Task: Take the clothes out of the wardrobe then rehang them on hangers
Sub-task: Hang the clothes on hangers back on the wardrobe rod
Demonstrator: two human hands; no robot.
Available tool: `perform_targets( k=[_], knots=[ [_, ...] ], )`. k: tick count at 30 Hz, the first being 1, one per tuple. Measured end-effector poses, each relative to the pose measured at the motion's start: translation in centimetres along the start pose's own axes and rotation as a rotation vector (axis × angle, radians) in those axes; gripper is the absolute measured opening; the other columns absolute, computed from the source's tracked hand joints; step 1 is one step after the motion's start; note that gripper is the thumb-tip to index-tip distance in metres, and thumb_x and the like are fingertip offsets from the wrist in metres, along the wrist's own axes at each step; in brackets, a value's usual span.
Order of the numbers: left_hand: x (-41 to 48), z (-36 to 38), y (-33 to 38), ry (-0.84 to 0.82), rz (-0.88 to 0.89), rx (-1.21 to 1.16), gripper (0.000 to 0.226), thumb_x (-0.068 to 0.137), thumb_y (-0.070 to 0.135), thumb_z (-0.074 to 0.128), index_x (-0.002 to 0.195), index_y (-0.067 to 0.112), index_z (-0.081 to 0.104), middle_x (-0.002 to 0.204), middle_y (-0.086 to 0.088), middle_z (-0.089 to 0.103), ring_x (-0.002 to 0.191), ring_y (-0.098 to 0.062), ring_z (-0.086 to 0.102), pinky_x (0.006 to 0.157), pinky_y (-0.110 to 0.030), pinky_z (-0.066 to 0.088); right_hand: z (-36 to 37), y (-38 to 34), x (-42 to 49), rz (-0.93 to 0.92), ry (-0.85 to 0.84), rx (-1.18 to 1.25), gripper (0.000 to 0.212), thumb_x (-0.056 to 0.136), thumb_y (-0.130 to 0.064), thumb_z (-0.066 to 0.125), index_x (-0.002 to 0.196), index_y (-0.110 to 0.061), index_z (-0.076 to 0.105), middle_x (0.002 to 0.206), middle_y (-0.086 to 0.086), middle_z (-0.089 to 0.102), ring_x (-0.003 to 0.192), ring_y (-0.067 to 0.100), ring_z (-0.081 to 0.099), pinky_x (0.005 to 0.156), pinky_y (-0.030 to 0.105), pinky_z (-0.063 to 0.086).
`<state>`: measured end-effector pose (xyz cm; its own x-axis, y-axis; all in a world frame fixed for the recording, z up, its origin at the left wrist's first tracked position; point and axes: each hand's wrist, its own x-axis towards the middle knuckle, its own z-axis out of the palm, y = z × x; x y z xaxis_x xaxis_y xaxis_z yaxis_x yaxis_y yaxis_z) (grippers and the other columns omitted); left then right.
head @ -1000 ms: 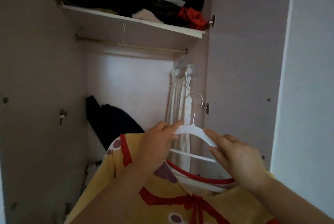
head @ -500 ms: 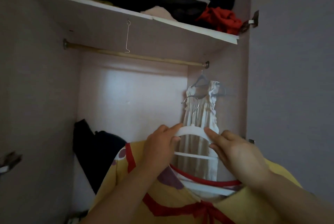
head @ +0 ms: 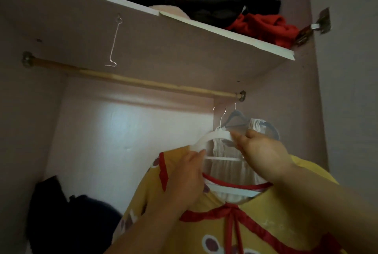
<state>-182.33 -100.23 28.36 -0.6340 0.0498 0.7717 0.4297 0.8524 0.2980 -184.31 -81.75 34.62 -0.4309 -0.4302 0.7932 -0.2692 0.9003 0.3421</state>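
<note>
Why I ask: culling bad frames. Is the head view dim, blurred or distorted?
Head view: dim overall, brightest on the back panel; white hanger, left hand and right hand softly smeared; dark clothes bottom left lost in shadow; shelf and rail run slanted.

dim mauve wardrobe (head: 30,131) — wooden rail (head: 133,80) under a white-edged shelf (head: 184,49)

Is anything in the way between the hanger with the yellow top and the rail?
Nothing visible blocks it. The metal hook of the white hanger sits just below the wooden rail. A white dress on a grey hanger hangs at the rail's right end, close beside the hook; a wire hook dangles further left.
</note>
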Motion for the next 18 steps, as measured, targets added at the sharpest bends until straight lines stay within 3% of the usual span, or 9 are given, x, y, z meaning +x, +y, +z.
perform_targets(
  k=[4,6,10,15,18],
  knots=[
    [6.0,4.1,-1.7,0.003,-0.015,-0.009,0.048,0.101,0.028,0.034,0.147,0.026,0.021,0.149,0.005,0.028,0.135,-0.012,0.030,0.109,-0.026,0.028,3.1,2.5,6.3,0.045,-0.020,-0.051,0.037,0.096,-0.025,0.046,0.130,-0.021,0.033,0.109,0.005,0.049,0.097,0.025,0.056,0.063,0.032,0.040],
    [8.9,6.0,-2.5,0.003,-0.045,0.000,0.051,0.100,0.031,0.035,0.148,0.025,0.017,0.154,0.003,0.019,0.140,-0.014,0.022,0.113,-0.030,0.025,4.4,3.6,8.9,0.074,-0.015,-0.053,0.038,0.093,-0.025,0.052,0.128,-0.020,0.037,0.106,0.005,0.047,0.093,0.025,0.057,0.062,0.032,0.040],
    [13.3,9.5,-3.7,-0.013,-0.065,-0.003,0.053,0.100,0.029,0.035,0.149,0.024,0.014,0.156,0.003,0.012,0.141,-0.017,0.019,0.114,-0.032,0.024,7.1,5.2,13.2,0.143,0.003,-0.052,0.039,0.094,-0.009,0.044,0.132,-0.017,0.039,0.112,0.006,0.047,0.097,0.029,0.058,0.064,0.034,0.042],
    [16.6,12.0,-5.4,-0.007,-0.051,-0.010,0.054,0.101,0.031,0.029,0.150,0.024,0.007,0.157,0.005,0.006,0.142,-0.015,0.016,0.115,-0.032,0.019,9.6,6.0,16.7,0.215,-0.013,-0.024,0.040,0.090,-0.003,0.047,0.129,-0.012,0.041,0.120,0.009,0.046,0.102,0.030,0.057,0.066,0.036,0.043],
    [17.9,13.3,-6.6,0.009,-0.035,-0.052,0.057,0.097,0.039,0.023,0.149,0.026,0.007,0.155,0.003,0.018,0.139,-0.018,0.028,0.114,-0.039,0.028,10.9,5.8,18.3,0.239,-0.014,-0.010,0.036,0.092,-0.001,0.042,0.126,-0.011,0.044,0.119,0.010,0.047,0.100,0.029,0.057,0.066,0.037,0.044]
  ],
)
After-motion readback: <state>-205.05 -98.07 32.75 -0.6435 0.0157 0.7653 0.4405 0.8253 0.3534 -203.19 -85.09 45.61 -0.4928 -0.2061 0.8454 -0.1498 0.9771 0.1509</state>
